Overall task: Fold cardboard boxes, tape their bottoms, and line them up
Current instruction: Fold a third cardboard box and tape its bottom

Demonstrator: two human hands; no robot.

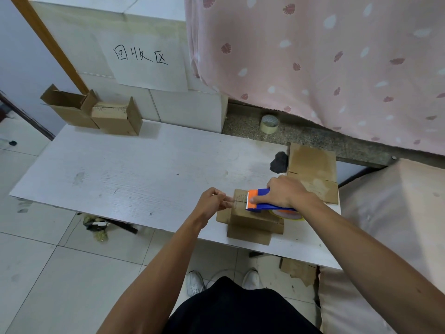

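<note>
On a white surface [120,169], the right hand [284,192] gripped a blue-and-orange tape dispenser [258,201] atop a brown cardboard box [252,221], the left hand [212,201] pinching the tape end [230,201].

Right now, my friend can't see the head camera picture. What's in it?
A person's right hand holds a blue-and-orange tape dispenser on a small cardboard box on a white table, while the left hand pinches at the box's left edge. Two other boxes stand side by side at the table's far left corner.
</note>
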